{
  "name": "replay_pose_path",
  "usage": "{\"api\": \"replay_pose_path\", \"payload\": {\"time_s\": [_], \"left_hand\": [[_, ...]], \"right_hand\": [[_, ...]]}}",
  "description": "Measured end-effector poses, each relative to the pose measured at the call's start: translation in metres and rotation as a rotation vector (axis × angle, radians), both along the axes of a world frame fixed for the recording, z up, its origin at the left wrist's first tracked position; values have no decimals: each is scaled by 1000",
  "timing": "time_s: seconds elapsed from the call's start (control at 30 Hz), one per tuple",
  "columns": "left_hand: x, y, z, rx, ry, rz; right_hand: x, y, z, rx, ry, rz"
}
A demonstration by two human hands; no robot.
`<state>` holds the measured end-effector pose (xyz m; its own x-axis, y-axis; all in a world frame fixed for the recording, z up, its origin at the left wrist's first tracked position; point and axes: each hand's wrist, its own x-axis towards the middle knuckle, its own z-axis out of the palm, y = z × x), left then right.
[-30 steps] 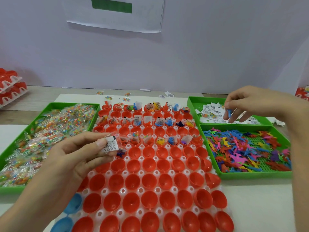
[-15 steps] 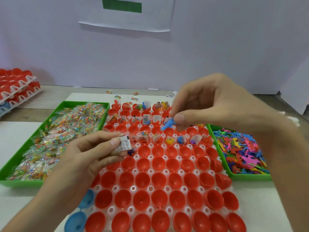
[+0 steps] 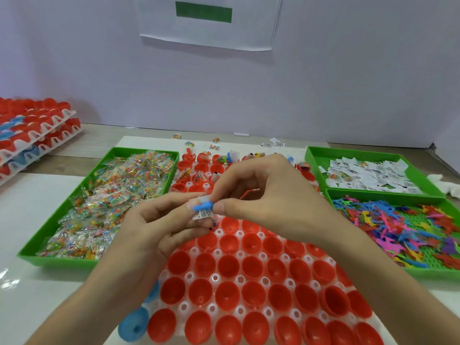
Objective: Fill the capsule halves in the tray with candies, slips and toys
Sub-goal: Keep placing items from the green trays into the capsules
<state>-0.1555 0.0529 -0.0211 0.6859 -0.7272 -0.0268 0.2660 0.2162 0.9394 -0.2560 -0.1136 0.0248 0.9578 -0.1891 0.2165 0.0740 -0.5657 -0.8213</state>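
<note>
Over the white plastic tray (image 3: 214, 278) of red capsule halves (image 3: 227, 267), your left grip (image 3: 159, 230) pinches a printed paper slip (image 3: 202, 215), your right grip (image 3: 268, 195) a small blue plastic toy (image 3: 202, 207) touching it; a loose handover could drop either astray

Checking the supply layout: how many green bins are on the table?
3: the candy bin left of the capsule tray, the slip bin at far right, and the toy bin right, nearer than it. None looks hidden.
</note>
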Motion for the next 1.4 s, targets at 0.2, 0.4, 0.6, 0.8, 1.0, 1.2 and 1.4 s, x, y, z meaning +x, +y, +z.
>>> {"api": "replay_pose_path", "payload": {"time_s": [0.2,0.4,0.6,0.8,1.0,1.2,1.4], "left_hand": [[-1,-2,-1,-18,58,-4],[-1,-3,1,-3,9,2],[-2,-2,-1,47,-179,86],[-4,-1,-4,27,-215,120],[-4,0,-2,-18,-289,204],[-2,2,0,-27,-373,219],[0,3,-3,-4,-398,243]], "right_hand": [[0,2,-1,-6,9,-15],[0,2,-1,-22,-4,-52],[0,4,-4,-52,0,-62],[2,5,-8,-41,-27,-95],[4,11,-11,109,-84,-94],[4,14,-11,127,-140,-68],[2,-7,-5,-112,-157,-148]]}}
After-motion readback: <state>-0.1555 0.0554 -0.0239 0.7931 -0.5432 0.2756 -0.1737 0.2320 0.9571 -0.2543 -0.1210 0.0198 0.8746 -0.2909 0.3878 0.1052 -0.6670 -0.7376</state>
